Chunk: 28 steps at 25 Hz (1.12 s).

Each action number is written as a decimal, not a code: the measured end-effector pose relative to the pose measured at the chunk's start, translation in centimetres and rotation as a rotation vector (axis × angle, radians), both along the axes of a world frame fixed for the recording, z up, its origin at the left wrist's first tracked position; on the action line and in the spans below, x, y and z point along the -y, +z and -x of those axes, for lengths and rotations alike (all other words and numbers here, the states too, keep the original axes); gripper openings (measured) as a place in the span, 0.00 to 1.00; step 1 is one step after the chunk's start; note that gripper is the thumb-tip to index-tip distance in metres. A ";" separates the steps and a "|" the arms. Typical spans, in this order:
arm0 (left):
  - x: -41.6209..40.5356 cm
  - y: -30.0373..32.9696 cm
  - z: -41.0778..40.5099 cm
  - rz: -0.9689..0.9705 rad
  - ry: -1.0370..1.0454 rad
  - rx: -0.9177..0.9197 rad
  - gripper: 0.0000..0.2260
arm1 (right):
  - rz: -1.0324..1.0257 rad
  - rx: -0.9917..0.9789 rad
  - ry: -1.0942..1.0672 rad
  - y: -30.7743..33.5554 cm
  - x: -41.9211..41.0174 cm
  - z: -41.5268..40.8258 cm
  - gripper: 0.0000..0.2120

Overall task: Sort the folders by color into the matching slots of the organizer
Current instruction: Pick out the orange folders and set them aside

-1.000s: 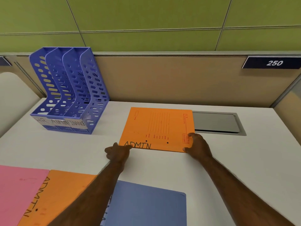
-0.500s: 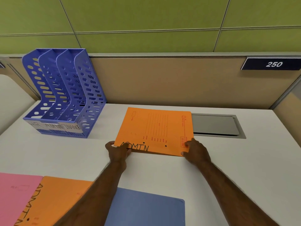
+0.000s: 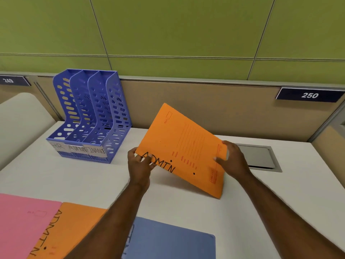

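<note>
Your left hand pinches the near left corner of the orange folder, thumb on top by the first letters of the handwritten "ADMIN", fingers curled beneath; your right hand grips the folder's right edge, thumb lying across the face and fingers wrapped behind. Between the two hands the folder is raised off the white desk and tilted, its far corner standing highest and its near right corner lowest, close to the desk surface; whether that corner touches it you cannot tell. To the left of the folder, well apart from it, the blue organizer stands against the beige partition, its three upright slots open at the top and taped along the front with labels reading HR, ADMIN and FINANCE. Behind your right hand a grey cable hatch is set flush into the desk. Along the near edge lie three more folders: a pink folder at the left, a second orange folder marked ADMIN beside it, and a blue folder partly under your left forearm. Number plates 249 and 250 hang on the partition.
</note>
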<state>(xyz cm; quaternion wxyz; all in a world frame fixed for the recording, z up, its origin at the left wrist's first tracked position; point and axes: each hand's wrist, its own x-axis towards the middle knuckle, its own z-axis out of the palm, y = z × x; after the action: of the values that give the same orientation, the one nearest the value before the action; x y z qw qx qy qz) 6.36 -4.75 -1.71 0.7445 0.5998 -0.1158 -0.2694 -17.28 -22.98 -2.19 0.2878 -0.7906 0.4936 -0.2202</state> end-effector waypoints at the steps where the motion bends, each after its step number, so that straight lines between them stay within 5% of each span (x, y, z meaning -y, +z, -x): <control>1: -0.4 1.1 -0.1 0.016 -0.031 0.049 0.16 | 0.032 0.027 0.005 1.5 0.5 -0.4 0.36; 6: -3.8 6.7 -0.7 0.082 -0.206 0.262 0.11 | 0.087 0.057 0.036 7.8 0.2 -0.5 0.38; 11: -8.5 11.9 -1.9 0.114 -0.276 0.355 0.10 | 0.072 0.120 0.074 11.7 -5.0 -0.4 0.22; 20: -20.2 17.8 -6.8 0.180 -0.178 0.415 0.11 | -0.246 0.577 0.079 15.1 -21.2 -5.1 0.12; 24: -25.4 15.7 -8.4 -0.039 -0.236 0.449 0.16 | -0.406 0.735 0.026 12.9 -29.0 -8.8 0.08; 28: -30.5 11.5 -10.3 -0.266 -0.265 0.453 0.19 | -0.537 0.687 -0.098 8.5 -35.5 -11.9 0.05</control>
<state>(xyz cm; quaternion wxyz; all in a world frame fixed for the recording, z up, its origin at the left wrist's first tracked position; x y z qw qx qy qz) 16.62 25.78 9.75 0.5730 0.7165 -0.3201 -0.2363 -5.36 12.53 6.30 0.6199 -0.5442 0.4457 -0.3476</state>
